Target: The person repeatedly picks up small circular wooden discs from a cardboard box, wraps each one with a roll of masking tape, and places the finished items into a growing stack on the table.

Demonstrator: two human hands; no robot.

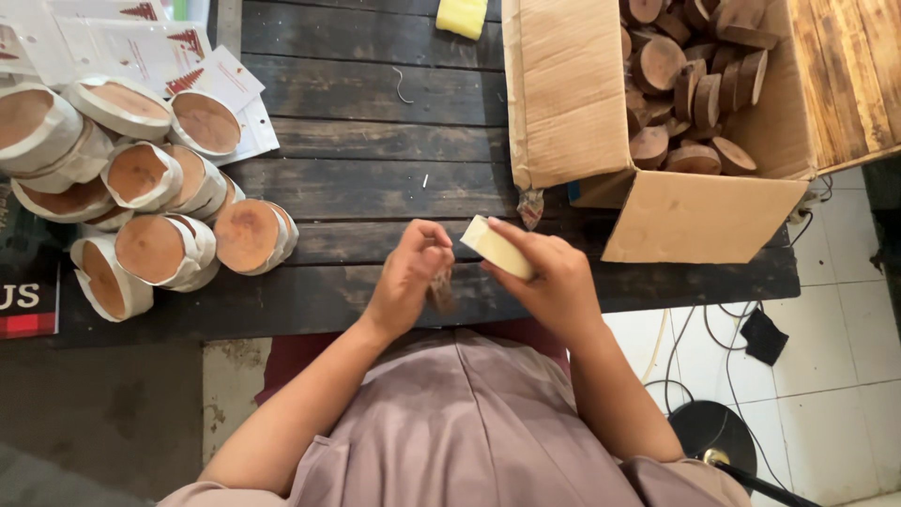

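Right hand (554, 282): fingers closed around a pale yellow block (497, 249), a smooth rectangular pad with soft edges, held tilted just above the near edge of the table, at the centre of the view.

Left hand (408, 277): fingers curled together on a small brown piece (441, 289); it was blurred, so its material could not be told. The two hands were close together, the block at 3 o'clock of the left hand.

Table (366, 169): dark weathered planks, rough grain, with gaps between the boards.

Cardboard box (572, 94): one, at 1 o'clock of the hands, plain brown, flaps open, one flap hanging toward the table edge. It held many wood discs (657, 66), round slices with bark rims, piled loosely, some flat and some on edge; too many overlapped for a sure count.

Wrapped discs (150, 197): at 10 o'clock of the hands, about nine round wood slices, each banded with white paper round the rim, brown faces showing, heaped against one another.

Printed sheets (141, 42): a few white papers with red marks, at 11 o'clock, partly under the heap.

Yellow sponge (462, 17): one, at 12 o'clock, at the far edge of the table, cut off by the frame.

Floor (826, 376): white tiles at 4 o'clock, with black cables (723, 376) and a round black base (709, 427).
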